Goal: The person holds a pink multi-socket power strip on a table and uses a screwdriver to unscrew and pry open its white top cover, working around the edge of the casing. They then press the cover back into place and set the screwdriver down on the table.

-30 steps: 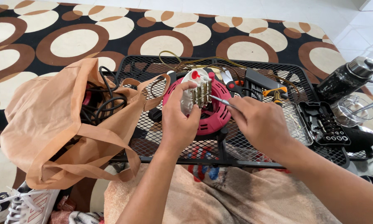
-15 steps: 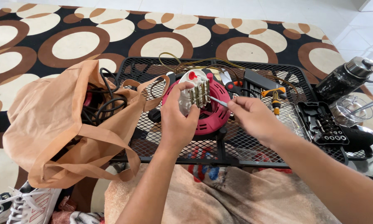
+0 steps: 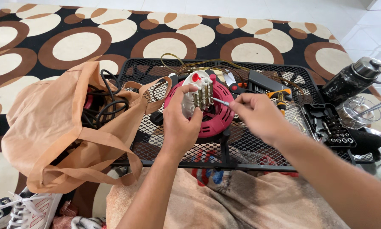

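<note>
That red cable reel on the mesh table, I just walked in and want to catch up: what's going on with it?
A person holds a white socket plate with metal contacts in the left hand, above the red cable reel. The right hand points a thin screwdriver at the contacts. A tan cloth bag of black cables sits to the left, a bit set case to the right.

A: What do we see of the room?
B: We've got a rug (image 3: pixel 84 34) w/ brown, cream & orange circles on black. Pale tiled floor (image 3: pixel 326 12) beyond it, top & right, in bright even light.
A: Furniture?
B: We see a black wire-mesh table (image 3: pixel 258 148), low over the rug.
</note>
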